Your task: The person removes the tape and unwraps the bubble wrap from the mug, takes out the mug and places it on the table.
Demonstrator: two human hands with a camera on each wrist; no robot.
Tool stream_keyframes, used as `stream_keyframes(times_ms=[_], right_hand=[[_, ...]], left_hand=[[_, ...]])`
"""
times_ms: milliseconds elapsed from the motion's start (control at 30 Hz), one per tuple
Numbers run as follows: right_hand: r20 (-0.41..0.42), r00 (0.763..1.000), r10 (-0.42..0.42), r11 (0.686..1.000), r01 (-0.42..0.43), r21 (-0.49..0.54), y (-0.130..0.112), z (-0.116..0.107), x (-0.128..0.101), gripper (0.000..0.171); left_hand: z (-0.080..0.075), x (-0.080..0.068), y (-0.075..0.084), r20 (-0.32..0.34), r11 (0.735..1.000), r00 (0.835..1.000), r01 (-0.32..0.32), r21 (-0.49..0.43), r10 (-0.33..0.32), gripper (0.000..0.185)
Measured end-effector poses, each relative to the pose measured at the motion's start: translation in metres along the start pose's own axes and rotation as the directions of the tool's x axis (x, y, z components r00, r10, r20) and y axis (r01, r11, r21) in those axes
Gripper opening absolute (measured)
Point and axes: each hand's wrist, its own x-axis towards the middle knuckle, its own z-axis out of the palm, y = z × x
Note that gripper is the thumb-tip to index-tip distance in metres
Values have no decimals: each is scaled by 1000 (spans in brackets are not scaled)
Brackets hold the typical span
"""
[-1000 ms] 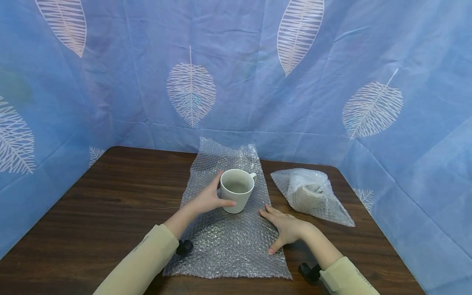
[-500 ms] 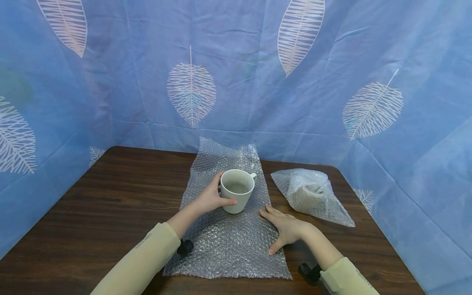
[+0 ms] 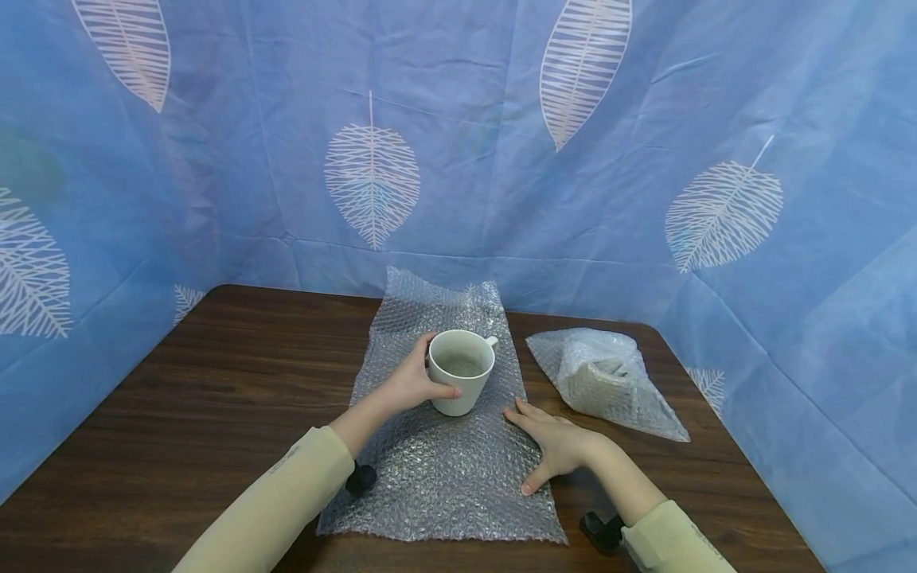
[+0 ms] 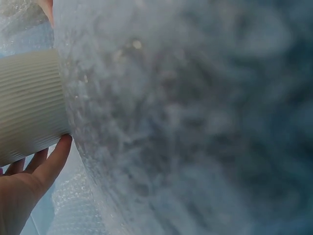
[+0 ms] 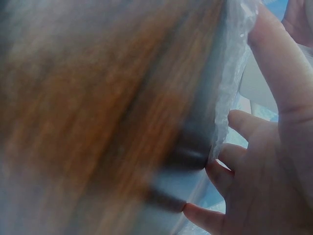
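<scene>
A white mug (image 3: pixel 462 374) with fine ribs, its handle toward the back right, stands upright on a long sheet of bubble wrap (image 3: pixel 458 477). My left hand (image 3: pixel 411 386) grips the mug from the left, thumb across its front and fingers round the far side. In the left wrist view the ribbed mug (image 4: pixel 29 103) shows between the fingers and the thumb. Spread over the right edge of the sheet, my right hand (image 3: pixel 555 442) rests with its fingertips and thumb on the wrap. In the right wrist view, the fingers (image 5: pixel 244 125) touch down along the sheet's edge.
A bundle in bubble wrap (image 3: pixel 609 378) lies on the dark wooden table (image 3: pixel 236 390) at the right, beyond the right hand. A blue leaf-print cloth (image 3: pixel 458 159) hangs behind the table and along both sides.
</scene>
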Motion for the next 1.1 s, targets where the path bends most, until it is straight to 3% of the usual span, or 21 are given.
stream_keyframes(times_ms=[600,900,1100], right_hand=[[3,1000,6,1000,-6,0,1,1,1,118],[6,1000,19,1000,-19,-3,0,1,0,118],[9,1000,22,1000,-22,-9,0,1,0,118]], left_hand=[[1,3,0,-5,1000,1000,9,15,-8,104],[-4,1,2,-30,998,999,21,-63,-23,103],[-11,-1,15,-17,995,1000,23,-95,-24,101]])
